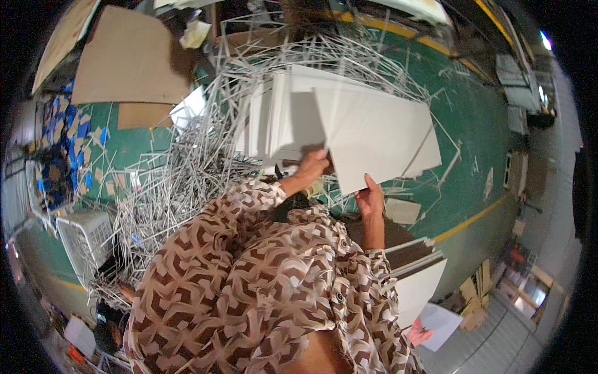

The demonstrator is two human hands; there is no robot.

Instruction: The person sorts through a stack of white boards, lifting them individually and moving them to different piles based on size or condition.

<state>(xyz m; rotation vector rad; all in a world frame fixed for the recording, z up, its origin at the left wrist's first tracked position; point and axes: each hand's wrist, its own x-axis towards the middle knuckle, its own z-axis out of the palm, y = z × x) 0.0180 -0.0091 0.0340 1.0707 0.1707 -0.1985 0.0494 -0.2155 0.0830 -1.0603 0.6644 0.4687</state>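
Observation:
A flat white board [380,135] is tilted up in front of me, held along its near edges. My left hand [314,164] grips its left edge, fingers curled by the side. Near its lower corner my right hand [370,197] holds the bottom edge, the thumb on the upper face and the other fingers partly hidden beneath. Behind and to the left, a stack of similar white boards [280,110] lies in part under the held one, whose shadow falls across it. Thin whitish strips [187,173] lie in a large tangle around the stack and to its left.
Large brown cardboard [133,56] stands at the upper left. A white plastic crate [86,238] is at the left. More white panels [420,285] stand by my right side, where another person's hand [419,333] touches a white sheet [441,325]. The floor [476,140] is green with yellow lines.

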